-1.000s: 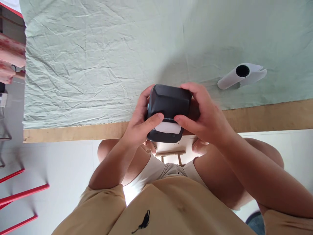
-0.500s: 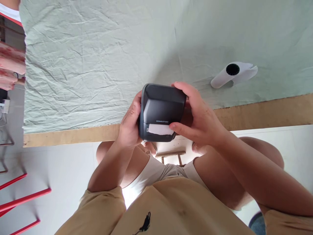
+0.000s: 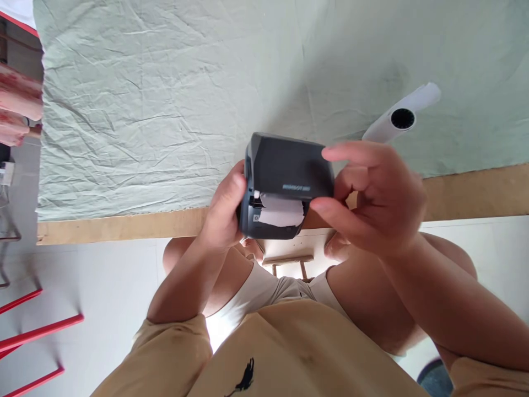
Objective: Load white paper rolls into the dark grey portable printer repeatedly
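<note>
A black label printer [image 3: 289,165] is held up over the table's front edge, its lid partly raised. White paper [image 3: 281,213] sticks out of the slot below the lid. My left hand [image 3: 226,209] grips the printer's left side. My right hand [image 3: 372,193] holds the right edge of the lid between the thumb and fingertips, somewhat blurred. Behind the right hand, a white paper roll [image 3: 386,125] with a dark round core end lies on the cloth, a strip of its paper unrolled.
A pale green wrinkled cloth [image 3: 144,110] covers the table, whose wooden edge [image 3: 124,227] shows in front. Red bars [image 3: 45,332] stand at lower left. Pink fabric [image 3: 20,99] hangs at the far left. A dark round container [image 3: 436,377] sits at lower right.
The printer's lid has lifted, opening a gap above the paper. My right hand has moved right with the lid edge. The paper roll has turned and shifted slightly right.
</note>
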